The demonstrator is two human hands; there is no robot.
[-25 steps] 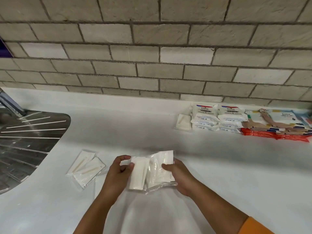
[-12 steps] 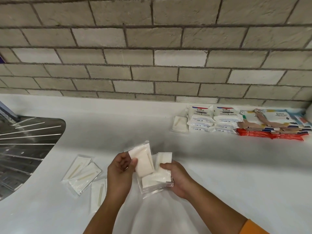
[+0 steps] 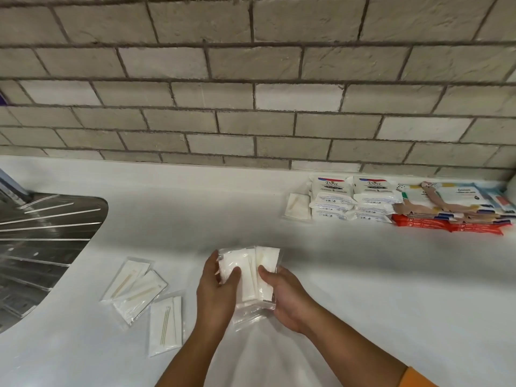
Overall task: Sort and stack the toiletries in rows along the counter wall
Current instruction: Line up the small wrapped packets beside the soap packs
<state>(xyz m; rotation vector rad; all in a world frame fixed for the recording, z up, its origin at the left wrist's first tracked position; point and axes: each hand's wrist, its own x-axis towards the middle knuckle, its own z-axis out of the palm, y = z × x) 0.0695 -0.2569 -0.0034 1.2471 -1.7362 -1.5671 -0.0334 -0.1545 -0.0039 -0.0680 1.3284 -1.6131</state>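
Head view: both hands work near the front edge of the desk point(image 3: 363, 275), well apart from the wall point(image 3: 251, 107).

1. Grip. The left hand point(image 3: 216, 286) grips the left edge of a bundle point(image 3: 251, 275) of white sachets in clear film, thumb on top and fingers curled behind. The right hand point(image 3: 282, 297) grips the right edge and lower corner, thumb pressed on the top face. The bundle is held off the desk and tilted toward the person. Its sachets overlap but are not flush. Judgement: the two-sided grip serves to square the edges, so that the slick wrappers travel as one stack and do not fan out.

2. Unsorted items. Three loose packs point(image 3: 141, 296) lie flat on the desk between the hands and the sink point(image 3: 42, 247). Two overlap; the third lies just beside them. Each shows thin sticks inside. Judgement: these are a separate kind and need their own place in the row.

3. Row. At the wall, a lone sachet point(image 3: 299, 209) lies flat at the left end, just beside the Dove packs point(image 3: 332, 199), which stand in two stacks. Right of those, wipes point(image 3: 446, 199) rest on red packs point(image 3: 446, 223). Judgement: the lone sachet marks the slot for the bundle. Film slides on film, so the bundle probably has to go down level or it will spill.
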